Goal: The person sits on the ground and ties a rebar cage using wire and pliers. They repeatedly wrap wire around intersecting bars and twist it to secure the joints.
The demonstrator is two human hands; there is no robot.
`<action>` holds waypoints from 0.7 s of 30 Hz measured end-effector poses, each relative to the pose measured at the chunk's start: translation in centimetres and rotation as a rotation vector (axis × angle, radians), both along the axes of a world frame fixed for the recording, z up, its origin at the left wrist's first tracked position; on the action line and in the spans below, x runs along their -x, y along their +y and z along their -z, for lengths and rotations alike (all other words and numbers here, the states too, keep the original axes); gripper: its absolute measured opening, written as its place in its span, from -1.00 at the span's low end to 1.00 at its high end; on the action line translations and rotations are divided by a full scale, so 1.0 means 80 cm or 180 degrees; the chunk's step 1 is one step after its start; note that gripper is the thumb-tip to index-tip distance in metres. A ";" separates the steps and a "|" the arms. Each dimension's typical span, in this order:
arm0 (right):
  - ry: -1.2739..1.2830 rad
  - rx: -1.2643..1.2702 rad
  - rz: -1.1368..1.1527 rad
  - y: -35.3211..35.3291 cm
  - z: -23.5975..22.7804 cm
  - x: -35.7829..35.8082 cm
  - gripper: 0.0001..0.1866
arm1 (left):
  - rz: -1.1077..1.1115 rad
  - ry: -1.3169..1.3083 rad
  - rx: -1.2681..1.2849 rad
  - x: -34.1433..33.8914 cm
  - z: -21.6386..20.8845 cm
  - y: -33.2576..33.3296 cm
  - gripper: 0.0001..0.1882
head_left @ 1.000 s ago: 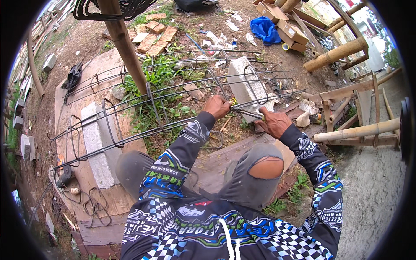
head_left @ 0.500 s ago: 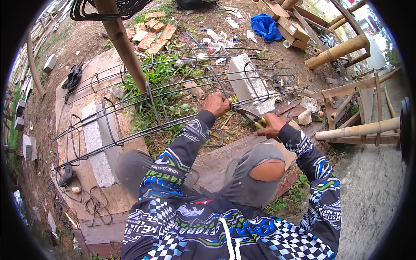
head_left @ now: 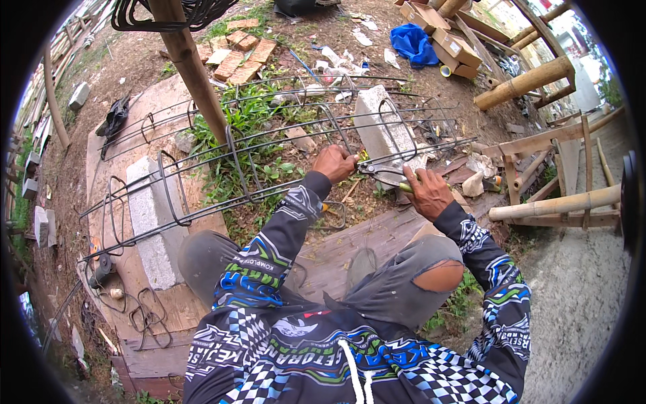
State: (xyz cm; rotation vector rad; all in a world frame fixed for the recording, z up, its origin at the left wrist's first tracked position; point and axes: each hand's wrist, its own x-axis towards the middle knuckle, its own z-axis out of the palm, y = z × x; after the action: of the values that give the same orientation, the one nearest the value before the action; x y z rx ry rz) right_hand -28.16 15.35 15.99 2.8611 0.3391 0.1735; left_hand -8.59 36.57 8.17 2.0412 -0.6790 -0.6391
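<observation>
A long cage of thin steel rebar [head_left: 282, 128] with bent stirrups rests across two pale concrete blocks [head_left: 156, 222]. My left hand [head_left: 334, 163] is closed on the rebar at a stirrup, beside the right-hand block [head_left: 383, 131]. Just past its fingertips is a small yellow thing, too small to name. My right hand [head_left: 431, 193] grips end-cutting pincers [head_left: 385, 175] by their green handles. The jaws meet the bar right by my left fingertips; any wire between them is too fine to make out.
A wooden post [head_left: 192, 74] stands up through the cage area. Bricks [head_left: 247, 57], a blue plastic sheet [head_left: 412, 44] and cardboard boxes [head_left: 454, 48] lie beyond. Bamboo framing [head_left: 555, 202] is at right. A board [head_left: 158, 323] with a loose cord lies at left.
My right hand has turned so its back faces up, and the pincers have rotated with it. My right knee has swung outward to the right. The left hand stays at the same spot.
</observation>
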 end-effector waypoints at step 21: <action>0.1761 -0.2079 0.1399 0.027 -0.014 -0.002 -0.40 | -0.0096 -0.0048 -0.0075 -0.002 0.005 0.000 -0.54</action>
State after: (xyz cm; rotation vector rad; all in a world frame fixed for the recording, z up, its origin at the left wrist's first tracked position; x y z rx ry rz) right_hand -28.00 17.48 17.11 3.4835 -0.3269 -0.7283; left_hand -8.44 36.55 7.78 2.0762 -0.6512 -0.6175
